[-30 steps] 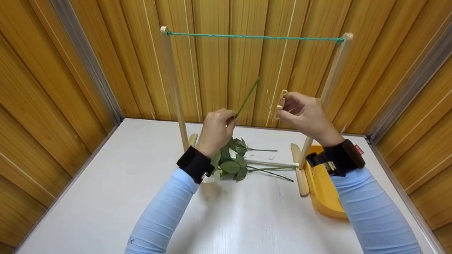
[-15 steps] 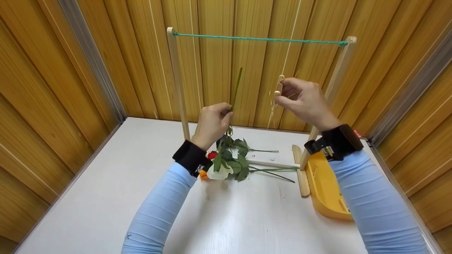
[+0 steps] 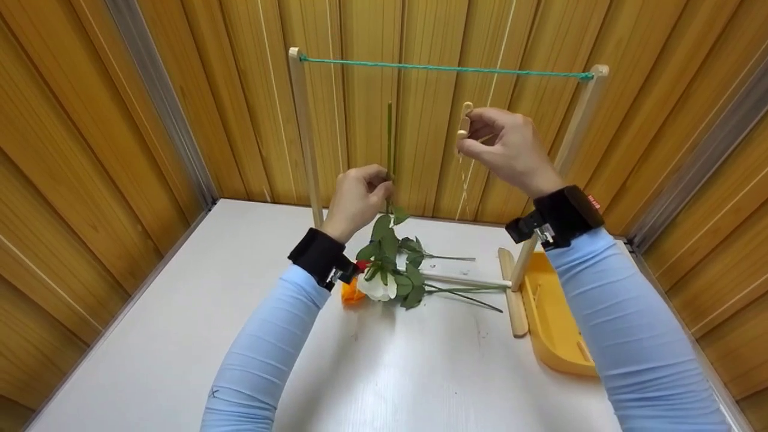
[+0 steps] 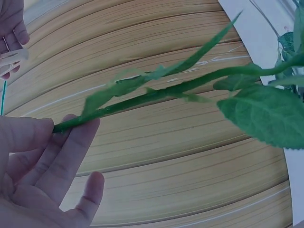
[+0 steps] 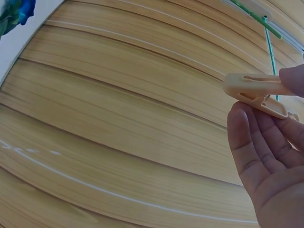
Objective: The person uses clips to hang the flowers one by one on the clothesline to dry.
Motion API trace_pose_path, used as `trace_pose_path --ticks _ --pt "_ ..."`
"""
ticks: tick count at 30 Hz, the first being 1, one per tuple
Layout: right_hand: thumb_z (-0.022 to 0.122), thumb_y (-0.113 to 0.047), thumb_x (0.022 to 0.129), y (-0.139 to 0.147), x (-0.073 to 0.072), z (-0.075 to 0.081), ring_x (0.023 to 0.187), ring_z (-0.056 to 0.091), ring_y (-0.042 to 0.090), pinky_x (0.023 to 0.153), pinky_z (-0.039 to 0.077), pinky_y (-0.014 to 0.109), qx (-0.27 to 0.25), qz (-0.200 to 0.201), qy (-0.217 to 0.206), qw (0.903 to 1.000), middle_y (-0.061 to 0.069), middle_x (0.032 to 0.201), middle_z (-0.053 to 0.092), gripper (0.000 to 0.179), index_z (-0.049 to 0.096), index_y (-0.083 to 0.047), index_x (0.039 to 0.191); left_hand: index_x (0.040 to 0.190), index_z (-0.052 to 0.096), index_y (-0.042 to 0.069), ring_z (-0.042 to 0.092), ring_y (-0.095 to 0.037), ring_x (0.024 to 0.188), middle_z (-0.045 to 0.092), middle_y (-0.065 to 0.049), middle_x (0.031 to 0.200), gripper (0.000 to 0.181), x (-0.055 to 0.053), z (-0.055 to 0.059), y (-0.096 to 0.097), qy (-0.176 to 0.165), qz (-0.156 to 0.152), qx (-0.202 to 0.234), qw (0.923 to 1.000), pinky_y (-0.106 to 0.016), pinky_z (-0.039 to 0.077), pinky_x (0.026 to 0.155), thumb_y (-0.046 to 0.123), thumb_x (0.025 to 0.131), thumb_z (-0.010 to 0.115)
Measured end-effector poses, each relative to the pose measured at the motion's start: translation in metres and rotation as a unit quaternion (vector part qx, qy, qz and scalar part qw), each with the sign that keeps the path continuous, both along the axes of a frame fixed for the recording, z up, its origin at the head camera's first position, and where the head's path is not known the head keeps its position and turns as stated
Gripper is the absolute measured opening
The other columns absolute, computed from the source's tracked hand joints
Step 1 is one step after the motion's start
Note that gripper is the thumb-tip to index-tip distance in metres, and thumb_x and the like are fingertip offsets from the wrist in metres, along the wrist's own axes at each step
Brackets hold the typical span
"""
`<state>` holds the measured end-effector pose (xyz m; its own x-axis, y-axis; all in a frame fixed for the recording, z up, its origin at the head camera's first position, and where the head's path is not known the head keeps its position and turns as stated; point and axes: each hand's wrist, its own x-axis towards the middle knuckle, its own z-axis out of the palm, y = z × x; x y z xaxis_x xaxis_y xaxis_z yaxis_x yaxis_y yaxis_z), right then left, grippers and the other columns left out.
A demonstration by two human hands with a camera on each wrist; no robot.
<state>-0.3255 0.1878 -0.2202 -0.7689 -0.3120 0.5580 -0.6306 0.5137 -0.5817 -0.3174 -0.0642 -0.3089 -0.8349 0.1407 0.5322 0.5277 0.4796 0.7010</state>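
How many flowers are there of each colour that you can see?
White flower: 1
Orange flower: 1
Red flower: 1
Blue flower, partly cut off in the right wrist view: 1
Total: 4

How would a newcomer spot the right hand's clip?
Find the wooden posts with a teal cord between their tops. In the head view, below the cord's right half, the right hand pinches the clip. It's short, pale and slotted, unlike the long green stem in the left hand.
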Motion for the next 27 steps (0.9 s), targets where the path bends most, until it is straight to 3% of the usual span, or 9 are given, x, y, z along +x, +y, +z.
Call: trace_pose_path --ticks 10,17,27 --pt "0.068 -0.003 0.093 -0.034 -0.012 0.017 0.081 0.066 0.006 0.074 0.054 0.016 -0.03 0.034 -0.007 0.9989 0.011 0.1 0.071 0.027 0.068 0.004 0.12 0.099 0.069 -0.004 0.072 -0.028 0.083 0.075 -0.017 0.093 0.005 -0.005 0.006 -0.006 -0.051 -0.031 0.068 0.9959 -0.029 0.056 0.076 -0.003 0.098 0.064" --pt "0.067 -0.003 0.093 -0.051 -0.014 0.026 0.085 0.065 0.009 0.079 0.053 0.019 -0.031 0.042 -0.002 0.9986 0.007 0.101 0.069 0.029 0.067 0.004 0.121 0.1 0.066 -0.009 0.073 -0.029 0.083 0.074 -0.021 0.094 0.007 -0.01 0.009 -0.011 -0.073 -0.045 0.128 0.9881 -0.032 0.06 0.079 -0.006 0.099 0.06" --pt "0.067 -0.002 0.092 -0.066 -0.02 0.027 0.088 0.065 0.008 0.082 0.054 0.021 -0.06 0.05 -0.005 0.9969 0.008 0.101 0.07 0.029 0.066 0.005 0.12 0.103 0.063 -0.01 0.075 -0.026 0.081 0.073 -0.028 0.097 0.009 -0.011 0.012 -0.017 -0.094 -0.068 0.19 0.9749 -0.039 0.061 0.086 -0.008 0.102 0.054"
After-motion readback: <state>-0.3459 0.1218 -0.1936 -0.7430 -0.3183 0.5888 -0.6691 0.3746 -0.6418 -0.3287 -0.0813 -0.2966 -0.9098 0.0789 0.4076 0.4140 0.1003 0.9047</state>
